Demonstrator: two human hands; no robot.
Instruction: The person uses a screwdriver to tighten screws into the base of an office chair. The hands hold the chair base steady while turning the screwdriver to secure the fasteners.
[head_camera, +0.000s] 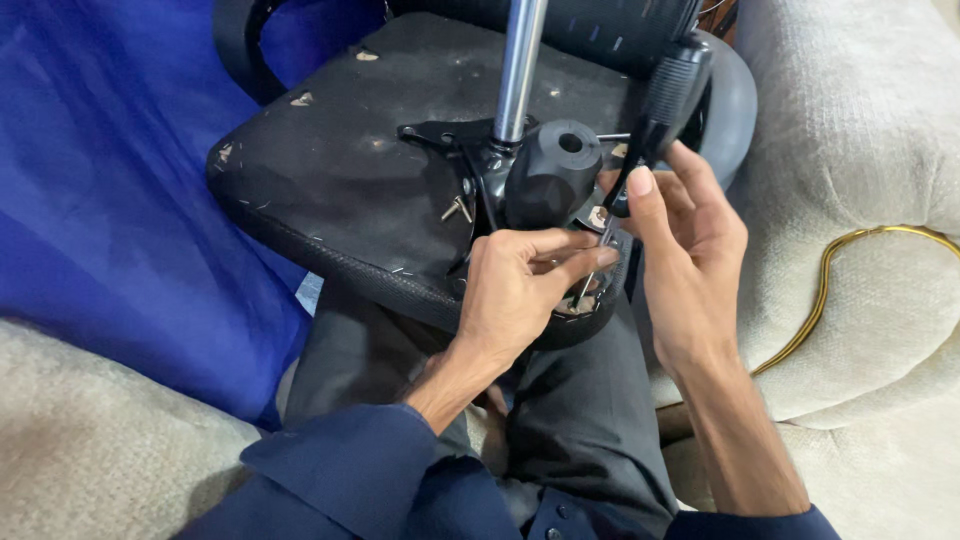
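Note:
An upturned office chair seat (340, 170) with a black underside rests on my lap, its chrome gas cylinder (520, 65) sticking up from a black metal mechanism (550, 175). My right hand (690, 250) grips a screwdriver (665, 100) with a black ribbed handle, its shaft angled down toward the seat's near edge. My left hand (520, 290) pinches the shaft near its tip, against the mechanism plate. A loose bolt (457, 209) stands up from the seat left of the mechanism.
A blue cloth (110, 190) covers the left side. A beige upholstered sofa arm (860, 130) lies on the right with a yellow cord (830, 270) across it. Black armrests (240, 40) of the chair curve at the top.

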